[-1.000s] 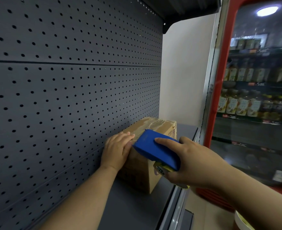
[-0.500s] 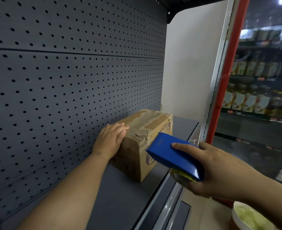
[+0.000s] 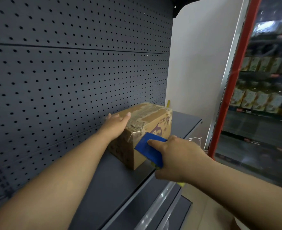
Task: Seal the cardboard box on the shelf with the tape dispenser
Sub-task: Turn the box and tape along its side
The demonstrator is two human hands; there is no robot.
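Observation:
A brown cardboard box with torn old tape on its lid stands on the dark grey shelf, close to the pegboard back. My left hand lies flat on the box's top left edge, fingers stretched out. My right hand grips the blue tape dispenser, whose front end is pressed against the box's near right side, low down. A bit of yellow shows under that hand. Clear tape glints on the box's near corner.
A grey pegboard wall backs the shelf. A white side panel closes its far end. To the right stands a red-framed glass-door fridge with bottles inside. The shelf's metal front rail runs below my right hand.
My right hand brought the dispenser back in from the shelf's edge and set it against the box's near side. My left hand slid further onto the lid and flattened out.

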